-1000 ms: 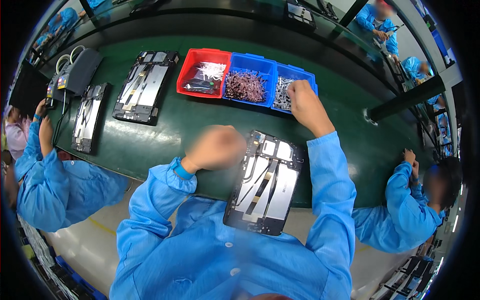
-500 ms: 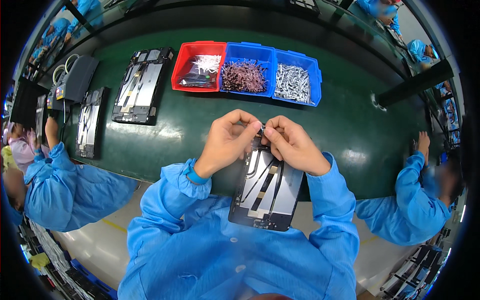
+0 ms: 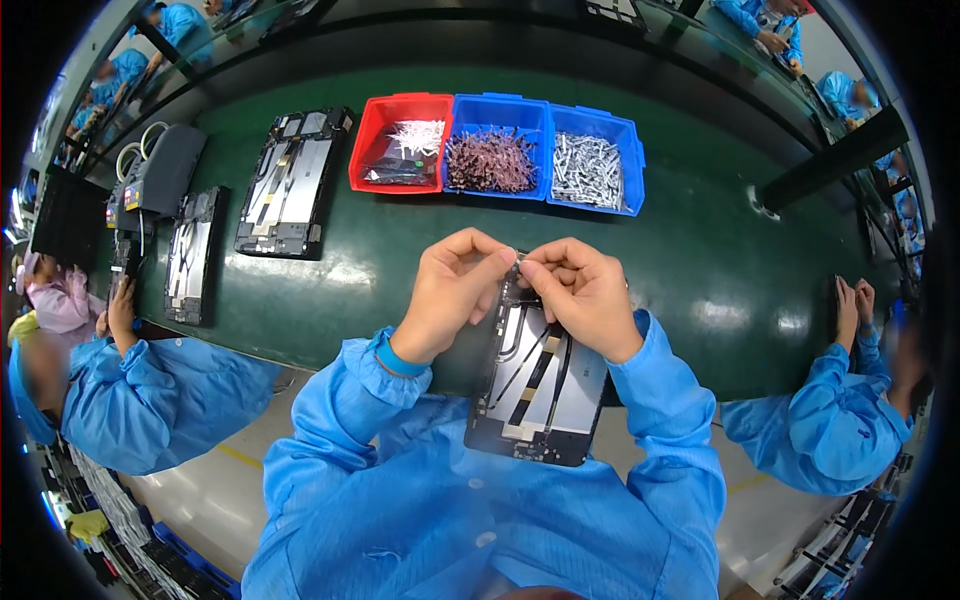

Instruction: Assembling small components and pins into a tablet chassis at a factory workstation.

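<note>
An opened tablet (image 3: 572,392) with a silver inner plate, black strips and ribbon cables lies at the table's near edge, reaching toward my body. Over its far end, my left hand (image 3: 452,292) is closed, thumb and forefinger pinched together. My right hand (image 3: 588,298) is pinched as well, its fingertips almost meeting the left ones. Something tiny and pale shows between the fingertips, too small to name. Both hands partly cover the tablet's far end. A blue band (image 3: 398,358) circles my left wrist.
Beyond my hands stand a red bin (image 3: 362,150) with white pieces and a dark packet, a blue bin (image 3: 500,103) of pinkish-brown parts and another blue bin (image 3: 632,160) of silvery pieces. Two opened tablets (image 3: 290,190) (image 3: 192,262) and a grey device (image 3: 170,165) lie left. Co-workers (image 3: 165,400) (image 3: 835,420) flank me.
The view has shifted slightly. My right hand has turned a little over the tablet's far end; both hands stay pinched together there. The right co-worker's two hands now show at the table.
</note>
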Demonstrator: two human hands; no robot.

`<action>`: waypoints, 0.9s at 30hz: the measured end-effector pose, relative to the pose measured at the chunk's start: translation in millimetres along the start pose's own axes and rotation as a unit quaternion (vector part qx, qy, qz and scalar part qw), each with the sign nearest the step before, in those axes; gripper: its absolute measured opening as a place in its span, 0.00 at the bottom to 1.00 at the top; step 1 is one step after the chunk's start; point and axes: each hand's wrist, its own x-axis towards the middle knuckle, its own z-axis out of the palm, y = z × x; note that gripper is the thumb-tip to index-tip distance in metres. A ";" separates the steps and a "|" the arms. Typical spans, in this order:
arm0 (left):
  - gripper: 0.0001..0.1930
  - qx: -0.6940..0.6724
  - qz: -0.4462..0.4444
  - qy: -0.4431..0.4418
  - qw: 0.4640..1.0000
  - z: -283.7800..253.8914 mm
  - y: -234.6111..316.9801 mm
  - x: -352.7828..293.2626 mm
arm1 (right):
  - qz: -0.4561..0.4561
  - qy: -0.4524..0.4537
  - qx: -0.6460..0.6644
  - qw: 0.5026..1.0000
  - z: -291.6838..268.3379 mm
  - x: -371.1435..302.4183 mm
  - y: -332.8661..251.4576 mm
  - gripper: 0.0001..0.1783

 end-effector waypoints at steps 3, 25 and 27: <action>0.04 -0.034 -0.016 -0.020 0.999 2.0 1.8 -1.2 | -0.192 -0.003 -0.077 0.978 -7.4 7.6 19.8 0.05; 0.11 0.630 0.338 0.240 0.657 -72.8 39.6 53.5 | -0.042 0.146 0.057 0.987 -30.9 -46.0 0.1 0.03; 0.14 0.574 0.301 0.200 0.735 -58.9 32.1 25.6 | -0.032 0.158 0.060 0.985 -34.5 -58.0 7.6 0.03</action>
